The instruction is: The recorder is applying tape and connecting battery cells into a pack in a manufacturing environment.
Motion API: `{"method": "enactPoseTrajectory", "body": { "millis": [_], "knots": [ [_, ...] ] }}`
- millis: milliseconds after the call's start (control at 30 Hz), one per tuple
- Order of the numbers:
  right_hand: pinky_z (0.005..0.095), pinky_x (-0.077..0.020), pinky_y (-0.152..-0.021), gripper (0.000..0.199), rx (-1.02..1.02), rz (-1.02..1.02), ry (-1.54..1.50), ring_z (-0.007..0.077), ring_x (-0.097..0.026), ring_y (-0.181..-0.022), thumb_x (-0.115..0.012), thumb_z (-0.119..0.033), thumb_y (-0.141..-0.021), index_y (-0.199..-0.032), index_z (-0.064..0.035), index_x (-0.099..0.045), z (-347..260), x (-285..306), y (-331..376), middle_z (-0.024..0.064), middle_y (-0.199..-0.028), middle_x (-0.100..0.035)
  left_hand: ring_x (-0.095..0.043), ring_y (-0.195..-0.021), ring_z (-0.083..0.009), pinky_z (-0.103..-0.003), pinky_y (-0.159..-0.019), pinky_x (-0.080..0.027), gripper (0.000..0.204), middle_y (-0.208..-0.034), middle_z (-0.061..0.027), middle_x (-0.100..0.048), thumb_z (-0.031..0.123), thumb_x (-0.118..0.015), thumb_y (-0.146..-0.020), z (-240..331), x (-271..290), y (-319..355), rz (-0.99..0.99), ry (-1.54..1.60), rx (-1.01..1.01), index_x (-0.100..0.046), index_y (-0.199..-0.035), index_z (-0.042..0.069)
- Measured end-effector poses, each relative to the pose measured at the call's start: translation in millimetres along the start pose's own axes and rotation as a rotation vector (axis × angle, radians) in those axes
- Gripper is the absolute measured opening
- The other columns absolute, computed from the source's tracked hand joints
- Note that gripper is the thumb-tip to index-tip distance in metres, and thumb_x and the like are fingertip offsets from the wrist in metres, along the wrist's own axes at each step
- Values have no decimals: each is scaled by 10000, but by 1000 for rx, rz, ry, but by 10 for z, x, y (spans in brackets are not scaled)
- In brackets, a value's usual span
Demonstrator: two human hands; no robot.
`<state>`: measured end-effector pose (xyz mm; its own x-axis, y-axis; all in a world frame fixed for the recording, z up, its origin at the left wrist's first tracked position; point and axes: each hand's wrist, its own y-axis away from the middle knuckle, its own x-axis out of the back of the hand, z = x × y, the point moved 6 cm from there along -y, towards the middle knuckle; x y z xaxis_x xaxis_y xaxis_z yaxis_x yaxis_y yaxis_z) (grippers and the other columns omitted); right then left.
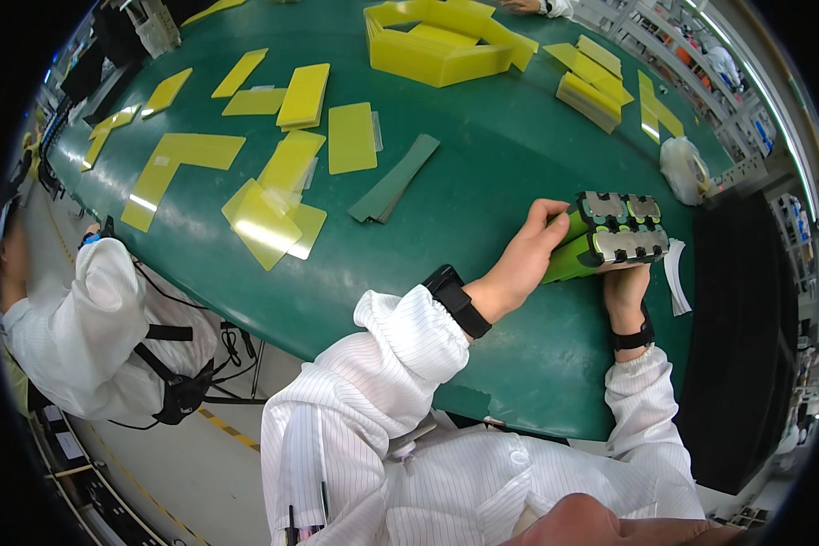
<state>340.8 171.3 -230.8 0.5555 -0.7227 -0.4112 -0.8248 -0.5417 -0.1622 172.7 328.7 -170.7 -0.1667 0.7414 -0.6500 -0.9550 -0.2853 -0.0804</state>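
A battery pack [621, 229] of green cylindrical cells is held above the right part of the green table [482, 182]. Black end frames and silvery metal strips cover its upward-turned end. My left hand [526, 255] grips the pack's left side, thumb and forefinger near the top corner. From below and the near side, my right hand [624, 289] supports it; most of its fingers are hidden behind the pack. Both wrists wear black bands. Just right of the pack lie white curved strips [676, 278], and dark green paper strips [396, 182] rest farther left.
Yellow sheets [350, 136] lie scattered over the left half. At the far side stand a ring of yellow sheets [441, 56] and stacked yellow sheets [590, 102]. A clear plastic bag [684, 168] sits at the right edge. A person in white [100, 318] sits at left.
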Motion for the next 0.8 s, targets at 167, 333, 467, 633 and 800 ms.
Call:
{"method": "enactPoseTrajectory", "body": {
  "millis": [167,333,467,633,800],
  "knots": [
    [387,-391,-991,462,0,23,15,218,-512,-1128,-350,-456,-1006,-1262,-90,-466,6,-85,75,58,-1224,-534,-461,-1169,-138,-295,-1014,-348,356,-1235,-64,-500,270,-362,-1028,-26,35,10,-28,87,-14,-380,-1310,53],
    [392,-352,-1038,471,-30,-39,1,202,-472,-1187,-376,-453,-1004,-1296,-88,-440,45,-172,216,54,-1273,-505,-450,-1203,-185,-339,-1044,-319,476,-1309,-99,-485,361,-350,-1025,203,72,-29,22,-57,-123,-336,-1391,57],
    [383,-268,-1100,518,-98,-179,-124,206,-391,-1281,-316,-439,-1022,-1389,-76,-358,-170,-471,193,68,-1373,-432,-375,-1297,-255,-372,-1082,-278,661,-1416,-143,-367,502,-421,-974,406,105,-21,-50,-266,-124,-240,-1445,75],
    [394,-190,-1130,892,87,-422,177,253,-287,-1350,-460,-659,-882,-1489,-70,-176,-672,-688,92,103,-1461,-294,-269,-1378,-292,-425,-1121,-218,1080,-1480,-148,-266,613,-715,-724,499,19,-8,-44,-901,-380,-150,-1477,83],
    [402,-253,-1115,1057,145,-460,288,276,-352,-1319,-833,-252,-701,-1499,-110,-155,-799,-808,116,128,-1444,-333,-411,-1289,-270,-374,-959,-490,1135,-1455,-125,-290,293,-889,-626,417,-115,-32,-71,-726,-344,-161,-1481,130]
  ]
}}
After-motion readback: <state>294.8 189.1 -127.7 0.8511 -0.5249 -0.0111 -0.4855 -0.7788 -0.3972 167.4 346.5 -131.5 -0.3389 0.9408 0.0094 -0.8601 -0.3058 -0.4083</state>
